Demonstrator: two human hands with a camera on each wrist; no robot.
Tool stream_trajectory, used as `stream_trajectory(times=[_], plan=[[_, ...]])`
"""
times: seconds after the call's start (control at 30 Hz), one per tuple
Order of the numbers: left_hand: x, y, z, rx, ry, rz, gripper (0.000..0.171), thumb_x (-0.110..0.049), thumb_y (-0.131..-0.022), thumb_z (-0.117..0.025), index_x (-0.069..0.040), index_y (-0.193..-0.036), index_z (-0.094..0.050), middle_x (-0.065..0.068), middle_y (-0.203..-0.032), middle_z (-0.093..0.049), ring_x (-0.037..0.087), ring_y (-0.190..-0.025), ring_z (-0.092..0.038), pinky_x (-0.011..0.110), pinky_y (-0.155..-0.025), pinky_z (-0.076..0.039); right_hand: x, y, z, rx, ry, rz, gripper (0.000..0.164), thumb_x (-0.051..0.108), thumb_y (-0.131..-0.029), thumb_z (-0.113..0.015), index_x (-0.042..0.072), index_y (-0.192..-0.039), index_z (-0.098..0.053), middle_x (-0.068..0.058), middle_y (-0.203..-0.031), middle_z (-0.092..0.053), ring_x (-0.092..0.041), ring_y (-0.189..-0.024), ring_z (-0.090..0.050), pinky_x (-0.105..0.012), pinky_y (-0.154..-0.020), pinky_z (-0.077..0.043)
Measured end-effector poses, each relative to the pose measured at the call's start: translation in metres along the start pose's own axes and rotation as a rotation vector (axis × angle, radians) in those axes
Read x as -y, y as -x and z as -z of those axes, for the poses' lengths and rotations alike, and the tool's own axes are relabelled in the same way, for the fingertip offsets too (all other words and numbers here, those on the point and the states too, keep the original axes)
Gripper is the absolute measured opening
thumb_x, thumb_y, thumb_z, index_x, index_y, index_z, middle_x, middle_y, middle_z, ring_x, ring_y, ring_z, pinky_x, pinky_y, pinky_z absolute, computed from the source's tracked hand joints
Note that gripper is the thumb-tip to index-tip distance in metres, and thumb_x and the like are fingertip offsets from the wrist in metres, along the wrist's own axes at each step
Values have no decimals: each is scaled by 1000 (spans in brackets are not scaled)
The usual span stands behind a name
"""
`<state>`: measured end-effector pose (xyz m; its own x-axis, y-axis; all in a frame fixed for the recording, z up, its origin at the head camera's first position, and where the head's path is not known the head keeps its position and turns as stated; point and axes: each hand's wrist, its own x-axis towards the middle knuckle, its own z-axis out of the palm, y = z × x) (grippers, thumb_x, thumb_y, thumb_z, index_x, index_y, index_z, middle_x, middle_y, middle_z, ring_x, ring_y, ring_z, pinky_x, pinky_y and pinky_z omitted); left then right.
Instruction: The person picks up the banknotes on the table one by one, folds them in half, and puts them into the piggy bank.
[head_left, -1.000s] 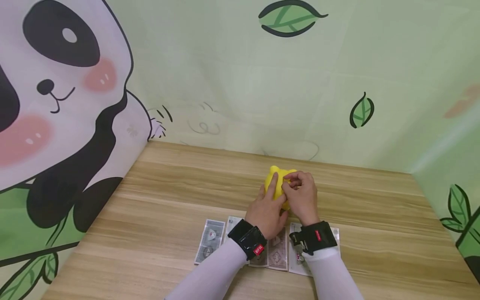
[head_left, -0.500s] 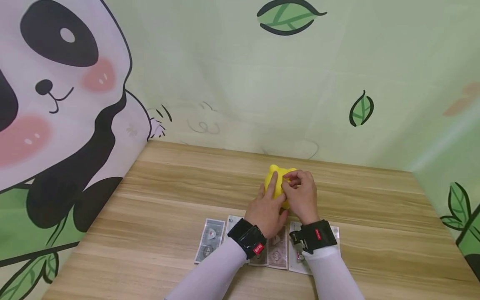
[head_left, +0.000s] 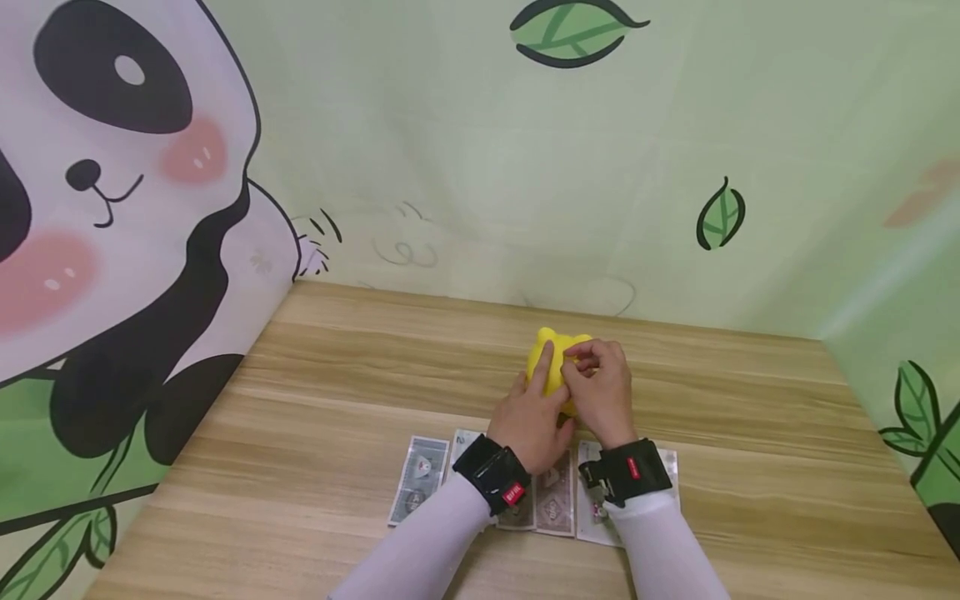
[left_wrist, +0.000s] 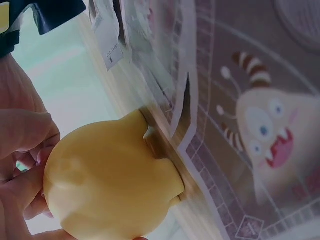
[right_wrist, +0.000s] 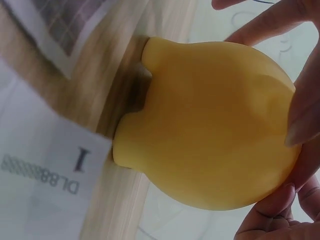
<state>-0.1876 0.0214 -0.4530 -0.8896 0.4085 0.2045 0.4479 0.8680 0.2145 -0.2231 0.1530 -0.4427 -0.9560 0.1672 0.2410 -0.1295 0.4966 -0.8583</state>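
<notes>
In the head view, a yellow figure (head_left: 557, 375) stands on the wood-grain worktop (head_left: 337, 358), between the person's hands and partly covered by them. The left hand (head_left: 527, 425) lies over its near left side, fingers spread and fairly straight, the index stretched along the top. The right hand (head_left: 602, 390) is at its right side, fingers bent and thumb meeting index against the upper surface; whether anything is pinched there cannot be told. A row of printed notes (head_left: 555, 504) lies nearer the person, partly beneath both forearms. Each wrist wears a black strap (head_left: 491, 475).

In the left wrist view, which is turned sideways, the figure rests on stubby feet (left_wrist: 167, 180) upon the worktop, with fingers crowded against its top. A brownish note with a cartoon monster (left_wrist: 270, 130) lies just beside it.

In the right wrist view, also sideways, the figure sits well below both palms. Left-hand fingers reach across its top, while right-hand fingertips touch its upper edge. A pale note marked "1" (right_wrist: 45, 175) lies near its feet.
</notes>
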Motion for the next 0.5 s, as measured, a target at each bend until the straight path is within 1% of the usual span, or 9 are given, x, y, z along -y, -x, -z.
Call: stream_trajectory(times=[0.17,0.3,0.37,0.43,0.5], plan=[[0,0,-2,0,-5,-23,55,-44,-101,-61,-26,-152,-53,20,-173,-13,41,-145,-48,50,-110,-52,0,1,0,7,12,8,14,10,-93,-67,2,-104,-71,-12,-109,-54,-24,-91,-60,-26,-76,-51],[2,-1,-2,-8,4,-45,56,-43,-100,-63,-24,-152,-53,22,-172,-15,38,-152,-38,50,-114,-48,0,1,1,10,16,7,14,11,-94,-67,2,-104,-71,-12,-109,-54,-23,-91,-60,-26,-75,-50],[3,-2,-1,11,23,-54,58,-43,-100,-63,-23,-153,-51,22,-173,-13,35,-157,-29,51,-117,-45,0,0,1,9,18,7,14,11,-93,-67,2,-104,-71,-12,-109,-54,-23,-91,-60,-26,-75,-50],[5,-4,0,44,46,-62,60,-43,-100,-61,-23,-155,-48,22,-173,-9,32,-161,-19,52,-120,-41,0,0,1,9,20,6,14,11,-93,-67,2,-104,-71,-12,-109,-54,-24,-91,-60,-26,-75,-50],[6,-5,3,82,108,-68,61,-42,-101,-60,-22,-157,-46,21,-174,-5,31,-163,-10,54,-123,-36,0,0,1,7,19,6,14,11,-93,-67,2,-104,-71,-12,-108,-54,-24,-91,-60,-26,-75,-50]])
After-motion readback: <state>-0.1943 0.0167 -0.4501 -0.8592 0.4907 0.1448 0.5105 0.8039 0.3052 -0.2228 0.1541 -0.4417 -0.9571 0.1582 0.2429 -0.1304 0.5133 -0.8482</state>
